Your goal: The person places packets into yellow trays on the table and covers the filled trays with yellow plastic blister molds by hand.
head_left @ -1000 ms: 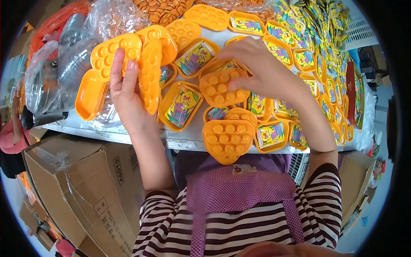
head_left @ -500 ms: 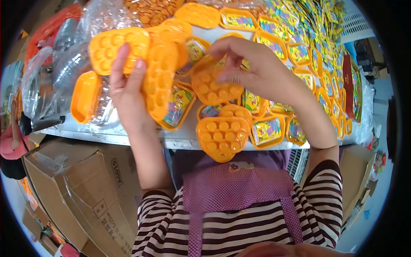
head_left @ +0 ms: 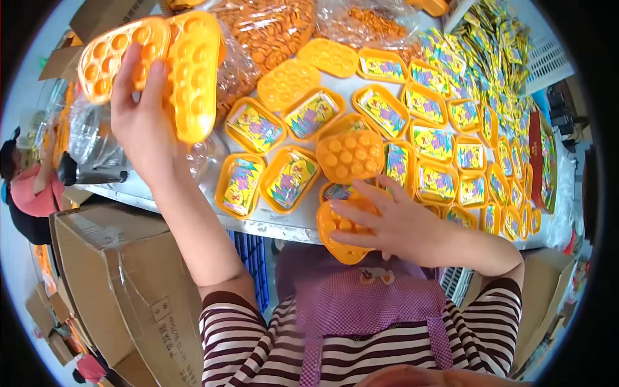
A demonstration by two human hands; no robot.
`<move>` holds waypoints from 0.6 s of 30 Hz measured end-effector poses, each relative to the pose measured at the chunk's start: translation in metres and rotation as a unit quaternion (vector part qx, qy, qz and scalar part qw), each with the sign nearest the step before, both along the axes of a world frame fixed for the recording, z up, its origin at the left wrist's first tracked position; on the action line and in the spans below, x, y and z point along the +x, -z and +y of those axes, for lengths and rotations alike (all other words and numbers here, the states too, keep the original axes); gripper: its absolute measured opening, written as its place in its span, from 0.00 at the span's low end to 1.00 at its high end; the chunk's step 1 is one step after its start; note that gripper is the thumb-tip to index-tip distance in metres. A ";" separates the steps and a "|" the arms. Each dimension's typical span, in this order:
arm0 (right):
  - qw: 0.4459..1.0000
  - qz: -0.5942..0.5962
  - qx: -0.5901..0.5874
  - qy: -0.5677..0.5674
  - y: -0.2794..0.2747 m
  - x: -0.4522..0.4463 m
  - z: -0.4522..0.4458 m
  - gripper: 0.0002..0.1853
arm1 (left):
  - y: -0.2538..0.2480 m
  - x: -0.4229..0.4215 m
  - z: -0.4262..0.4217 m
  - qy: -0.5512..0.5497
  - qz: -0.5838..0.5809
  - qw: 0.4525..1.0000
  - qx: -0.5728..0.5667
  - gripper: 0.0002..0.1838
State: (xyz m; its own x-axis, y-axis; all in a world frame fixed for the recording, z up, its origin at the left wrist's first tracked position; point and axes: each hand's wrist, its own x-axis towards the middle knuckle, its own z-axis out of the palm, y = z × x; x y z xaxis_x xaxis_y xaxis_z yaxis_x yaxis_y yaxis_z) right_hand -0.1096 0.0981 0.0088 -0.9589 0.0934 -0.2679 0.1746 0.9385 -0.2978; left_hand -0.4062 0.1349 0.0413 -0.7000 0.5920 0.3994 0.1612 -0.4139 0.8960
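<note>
Raised at the upper left, my left hand is closed on a few orange plastic lids with rows of round bumps, held fanned out. My right hand is spread over an orange bumpy lid at the table's front edge, fingertips touching it. Just behind lies another bumpy lid, set on trays. Orange trays with colourful printed packets in them stand between my hands, and many similar ones fill the right side.
Bags of small orange pieces sit at the back. A heap of printed packets lies at the back right near a white crate. A large cardboard box stands below at left. Another person is at far left.
My left hand has moved up and left, still holding the lids. My right hand has come from the lid further back to the one at the front edge. The view has shifted.
</note>
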 end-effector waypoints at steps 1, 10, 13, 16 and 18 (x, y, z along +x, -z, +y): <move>0.998 0.007 0.061 -0.020 0.004 0.001 -0.003 0.34 | -0.009 -0.009 0.010 0.000 0.023 1.000 -0.020 0.21; 0.985 0.063 0.158 -0.020 0.019 0.006 -0.012 0.27 | 0.027 -0.073 0.177 0.025 0.186 0.959 -0.211 0.21; 0.974 0.104 0.198 -0.040 0.015 0.008 -0.008 0.24 | 0.028 -0.065 0.178 0.038 0.149 0.964 -0.217 0.21; 0.970 0.136 0.198 -0.039 0.021 0.014 -0.006 0.23 | 0.012 -0.050 0.156 0.025 0.202 0.960 -0.191 0.21; 0.971 0.156 0.182 -0.021 0.019 0.012 0.000 0.23 | -0.008 -0.022 0.119 0.055 0.190 0.966 -0.168 0.23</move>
